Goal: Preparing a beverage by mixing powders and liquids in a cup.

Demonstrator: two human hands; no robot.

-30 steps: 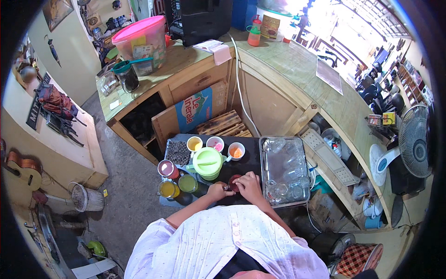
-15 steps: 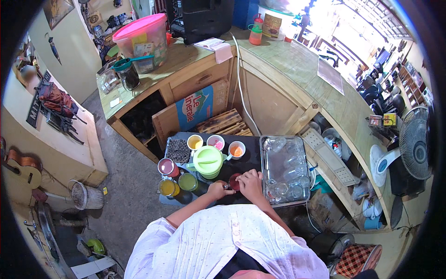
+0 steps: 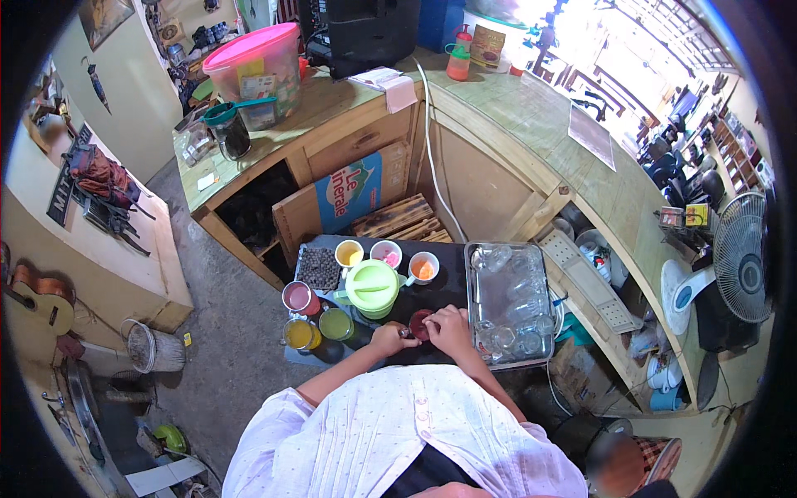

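A glass mug of dark red drink (image 3: 420, 324) stands on the dark table between my hands. My left hand (image 3: 390, 339) is closed at its left side, with a small shiny piece, apparently the handle, at the fingertips. Curled fingers of my right hand (image 3: 449, 331) hold the right side and rim; anything small under them is hidden. Just beyond is a light green lidded pitcher (image 3: 372, 286). Left of it stand glasses of green drink (image 3: 336, 324), yellow drink (image 3: 300, 335) and pinkish red drink (image 3: 300, 299).
A metal tray (image 3: 508, 349) of clear glass mugs lies at the right. Behind the pitcher are white cups with yellow (image 3: 349, 253), pink (image 3: 386, 252) and orange (image 3: 423, 267) contents, beside a container of dark pellets (image 3: 318, 268). A wooden counter (image 3: 506, 116) curves around the table.
My hands stay at the mug of red drink, with only a very slight shift of the right fingers. The surroundings look the same, apart from a small change of camera angle.
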